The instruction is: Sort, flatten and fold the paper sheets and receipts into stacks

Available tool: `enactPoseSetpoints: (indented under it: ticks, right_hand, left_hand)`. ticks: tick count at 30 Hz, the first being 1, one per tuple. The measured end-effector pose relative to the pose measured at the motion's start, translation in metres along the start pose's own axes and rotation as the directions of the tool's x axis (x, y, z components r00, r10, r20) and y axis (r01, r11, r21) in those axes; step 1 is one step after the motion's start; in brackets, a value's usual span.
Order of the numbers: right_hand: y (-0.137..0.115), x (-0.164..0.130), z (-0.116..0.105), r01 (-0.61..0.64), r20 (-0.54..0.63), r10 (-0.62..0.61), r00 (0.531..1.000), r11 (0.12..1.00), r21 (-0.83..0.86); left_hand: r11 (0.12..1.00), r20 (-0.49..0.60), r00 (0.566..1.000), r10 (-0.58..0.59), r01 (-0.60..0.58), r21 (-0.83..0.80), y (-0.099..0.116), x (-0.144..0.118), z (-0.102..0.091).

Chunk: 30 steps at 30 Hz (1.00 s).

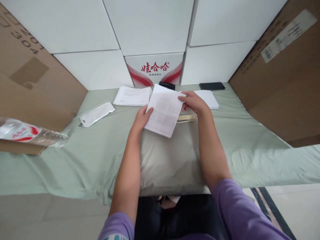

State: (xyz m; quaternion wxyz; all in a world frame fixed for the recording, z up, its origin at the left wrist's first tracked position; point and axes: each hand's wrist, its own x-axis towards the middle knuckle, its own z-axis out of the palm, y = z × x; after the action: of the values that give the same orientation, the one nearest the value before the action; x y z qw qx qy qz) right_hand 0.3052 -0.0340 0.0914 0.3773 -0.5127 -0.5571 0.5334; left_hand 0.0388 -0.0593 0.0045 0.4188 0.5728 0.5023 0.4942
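Both my hands hold a sheaf of white printed paper (pixel 165 111), tilted above the green cloth. My left hand (pixel 143 118) grips its left edge with the thumb on top. At the upper right corner, my right hand (pixel 192 101) pinches the paper between thumb and fingers. Behind and to the left lies a stack of printed sheets (pixel 133 96). Another pile of white paper (pixel 209 99) rests beyond my right hand. A cream-coloured stapler-like object (pixel 186 118) lies partly hidden under the held paper's right side. Just behind the held paper is a black object (pixel 167 85), mostly covered.
A white plastic packet (pixel 97 115) lies on the green cloth (pixel 95 163) at left, near a clear water bottle (pixel 32 133). A black phone (pixel 212 86) lies at the back right. White boxes (pixel 155 26) wall off the back; cardboard boxes (pixel 282 83) flank both sides.
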Motion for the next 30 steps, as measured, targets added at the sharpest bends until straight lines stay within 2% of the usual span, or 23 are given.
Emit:
enactPoseSetpoints:
  ticks: [4,8,10,13,16,20,24,27,28,30]
  right_hand:
    - [0.008,0.007,-0.014,0.012,-0.188,0.003,0.982,0.997,0.078]
    - [0.015,0.009,-0.032,0.034,-0.298,0.008,0.955,0.99,0.134]
    - [0.016,0.007,-0.036,0.073,-0.316,-0.019,0.949,0.984,0.161]
    - [0.013,0.003,-0.034,0.109,-0.226,-0.062,0.972,0.974,0.2]
    - [0.009,0.0,-0.031,0.117,-0.114,-0.093,0.989,0.967,0.225]
    - [0.001,-0.004,-0.024,0.131,-0.06,-0.121,0.991,0.97,0.207]
    - [-0.008,-0.006,-0.01,0.093,-0.02,-0.091,0.996,0.984,0.152]
    - [-0.011,-0.005,-0.005,0.124,-0.126,-0.116,0.985,0.991,0.057]
    - [-0.012,-0.004,-0.008,0.159,-0.195,-0.153,0.969,0.987,0.015]
    - [-0.012,-0.005,-0.022,0.244,-0.346,-0.259,0.902,0.966,-0.087]
  left_hand:
    - [0.994,-0.016,0.998,-0.053,0.055,0.089,-0.003,0.003,-0.003]
    - [0.997,0.039,0.997,-0.073,0.071,0.041,0.003,0.003,0.01]
    - [0.998,0.013,0.998,-0.062,0.062,-0.011,0.008,0.001,0.018]
    - [0.996,-0.075,0.996,-0.049,0.043,-0.084,0.013,-0.001,0.025]
    - [0.99,-0.115,0.993,-0.041,0.025,-0.138,0.014,-0.001,0.026]
    - [0.981,-0.143,0.988,-0.056,0.027,-0.192,0.011,0.0,0.028]
    - [0.976,-0.171,0.983,-0.069,0.031,-0.215,0.007,0.001,0.029]
    - [0.976,-0.13,0.986,-0.102,0.074,-0.203,0.004,0.002,0.031]
    - [0.977,-0.106,0.989,-0.105,0.082,-0.199,0.003,0.002,0.031]
    - [0.98,-0.063,0.993,-0.097,0.084,-0.179,0.0,0.002,0.033]
